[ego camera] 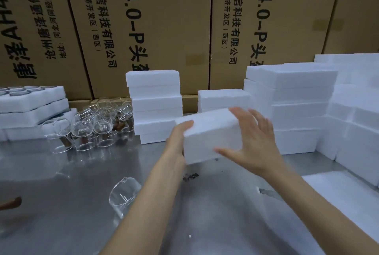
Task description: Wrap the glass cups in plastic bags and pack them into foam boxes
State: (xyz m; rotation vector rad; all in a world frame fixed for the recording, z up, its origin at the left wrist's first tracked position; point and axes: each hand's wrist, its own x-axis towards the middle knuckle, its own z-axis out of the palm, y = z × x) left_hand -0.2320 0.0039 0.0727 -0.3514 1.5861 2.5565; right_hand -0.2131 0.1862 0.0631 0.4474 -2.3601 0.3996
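I hold a foam box (207,133) above the counter (82,203), left hand (180,133) gripping one end, right hand (252,142) spread across the other. Next, I judge, open it for a glass cup (125,195).

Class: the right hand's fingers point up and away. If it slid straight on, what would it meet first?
Probably the low foam stack behind the held foam box, which the right hand rests on; depth is uncertain.

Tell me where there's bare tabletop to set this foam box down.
Bare steel lies below the held foam box, between the lone glass cup and the foam sheet. More lies left of that cup, before the glass cup cluster. The back is crowded with foam box stacks.
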